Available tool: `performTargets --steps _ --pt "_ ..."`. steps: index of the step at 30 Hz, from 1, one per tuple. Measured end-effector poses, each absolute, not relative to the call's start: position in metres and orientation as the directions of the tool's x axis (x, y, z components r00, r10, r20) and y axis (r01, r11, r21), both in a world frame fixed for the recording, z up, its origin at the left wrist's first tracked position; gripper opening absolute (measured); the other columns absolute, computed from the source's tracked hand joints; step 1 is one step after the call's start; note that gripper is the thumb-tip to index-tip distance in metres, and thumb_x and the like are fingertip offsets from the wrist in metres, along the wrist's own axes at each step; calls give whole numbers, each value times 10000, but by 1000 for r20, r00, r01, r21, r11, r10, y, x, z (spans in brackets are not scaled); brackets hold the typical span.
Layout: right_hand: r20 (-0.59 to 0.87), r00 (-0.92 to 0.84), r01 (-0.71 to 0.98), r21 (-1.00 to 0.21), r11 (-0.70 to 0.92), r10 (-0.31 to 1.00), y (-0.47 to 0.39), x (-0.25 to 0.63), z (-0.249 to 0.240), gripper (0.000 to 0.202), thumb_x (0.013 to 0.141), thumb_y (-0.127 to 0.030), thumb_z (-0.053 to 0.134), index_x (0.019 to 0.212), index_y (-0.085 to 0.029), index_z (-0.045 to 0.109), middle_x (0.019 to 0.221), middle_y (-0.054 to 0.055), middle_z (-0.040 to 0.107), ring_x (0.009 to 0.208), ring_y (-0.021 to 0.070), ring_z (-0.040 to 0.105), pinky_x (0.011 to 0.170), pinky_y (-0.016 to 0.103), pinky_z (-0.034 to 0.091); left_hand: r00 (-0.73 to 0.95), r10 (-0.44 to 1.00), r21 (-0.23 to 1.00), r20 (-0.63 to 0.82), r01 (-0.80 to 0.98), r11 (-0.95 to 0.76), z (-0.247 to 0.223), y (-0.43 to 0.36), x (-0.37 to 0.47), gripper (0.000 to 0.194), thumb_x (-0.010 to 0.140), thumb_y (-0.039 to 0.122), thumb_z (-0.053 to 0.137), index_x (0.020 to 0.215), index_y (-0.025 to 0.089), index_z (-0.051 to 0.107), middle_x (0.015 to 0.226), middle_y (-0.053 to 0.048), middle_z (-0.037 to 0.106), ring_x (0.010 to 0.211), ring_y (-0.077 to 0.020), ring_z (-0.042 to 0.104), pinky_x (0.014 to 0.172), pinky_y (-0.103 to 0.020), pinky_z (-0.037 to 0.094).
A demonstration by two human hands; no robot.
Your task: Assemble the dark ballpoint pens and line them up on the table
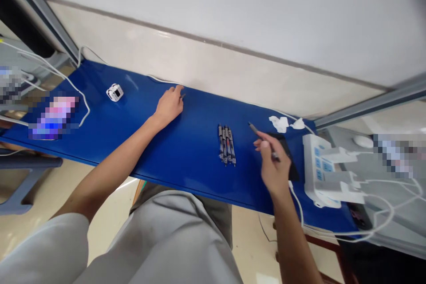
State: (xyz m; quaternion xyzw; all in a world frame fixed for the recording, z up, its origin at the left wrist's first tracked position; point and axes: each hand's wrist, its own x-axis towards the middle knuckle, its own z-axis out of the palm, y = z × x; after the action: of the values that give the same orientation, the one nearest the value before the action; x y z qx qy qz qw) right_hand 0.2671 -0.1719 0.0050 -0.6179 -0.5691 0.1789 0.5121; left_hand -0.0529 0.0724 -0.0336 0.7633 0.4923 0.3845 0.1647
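Observation:
My right hand (274, 159) is closed round a grey and black pen (253, 128), its dark end pointing up and left above the blue table. To the left of that hand, several similar pens (226, 144) lie side by side in a row. My left hand (170, 105) rests near the table's back edge with its fingers curled. A small dark tip (182, 96) sticks out beside its fingers; what it belongs to is hidden by the hand.
A white power strip (321, 171) with plugged-in chargers and cables stands at the right. Crumpled white tissue (279, 123) lies behind a dark flat object (289, 153). At the left are a small white device (115, 92) and a blurred phone (55, 117). A wall borders the blue table (196, 151).

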Motion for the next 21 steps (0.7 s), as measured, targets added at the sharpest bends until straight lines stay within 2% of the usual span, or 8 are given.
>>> performTargets --steps 2,5,7,9,12,15,19,21 --pt "399 150 755 -637 156 905 -185 270 -7 455 1139 -542 592 1516 -313 701 1285 150 721 1199 369 691 1098 608 541 239 890 782 389 425 -456 -32 72 -47 428 950 120 681 1371 185 723 1072 -131 793 949 -259 748 989 -499 643" --pt "369 -17 905 -388 171 929 -190 270 -17 550 1162 -525 519 1625 -245 617 1412 223 664 1337 435 630 1136 673 504 291 927 969 236 6 -248 -24 64 -35 332 971 198 731 1301 198 770 1035 -102 807 875 -201 742 829 -382 649" --pt "338 -74 946 -275 174 938 -189 267 -20 571 1168 -527 504 1637 -216 606 1441 242 634 1331 445 619 1102 663 516 335 933 970 129 -237 -49 -16 55 -29 289 960 208 772 1247 188 805 1063 -112 805 936 -201 755 824 -348 637" --pt "319 -119 956 -219 196 940 -186 263 -20 554 1175 -516 502 1621 -208 619 1452 239 629 1305 430 624 1082 636 523 394 917 909 57 -401 116 -8 46 -26 259 953 181 796 1210 162 828 1075 -114 801 981 -189 756 934 -354 633" --pt "319 -168 948 -208 242 933 -184 259 -17 526 1169 -512 534 1582 -206 646 1453 227 652 1294 422 637 1074 621 528 444 896 791 -14 -544 282 1 36 -22 246 941 78 774 1171 141 833 957 -78 776 979 -171 761 1126 -399 601" --pt "380 -142 928 -270 257 914 -178 257 -10 503 1151 -529 576 1529 -210 668 1409 220 692 1294 419 666 1091 615 541 466 884 699 -26 -624 349 2 30 -19 225 940 52 781 1134 161 815 945 -55 782 1033 -183 788 1237 -453 559" --pt "433 -88 834 -460 304 897 -151 247 6 392 1161 -511 568 1444 -264 678 1312 153 767 1250 359 727 1117 552 562 524 852 694 -5 -611 381 -3 22 -14 247 920 153 887 1145 199 793 1116 -64 838 1175 -225 808 1273 -487 529" --pt "414 -99 780 -532 329 905 -129 237 13 405 1160 -540 574 1448 -268 658 1306 136 782 1218 339 751 1088 522 584 551 835 720 -4 -578 384 -5 18 -12 284 893 203 936 1135 200 788 1171 -76 849 1201 -237 812 1270 -485 523"
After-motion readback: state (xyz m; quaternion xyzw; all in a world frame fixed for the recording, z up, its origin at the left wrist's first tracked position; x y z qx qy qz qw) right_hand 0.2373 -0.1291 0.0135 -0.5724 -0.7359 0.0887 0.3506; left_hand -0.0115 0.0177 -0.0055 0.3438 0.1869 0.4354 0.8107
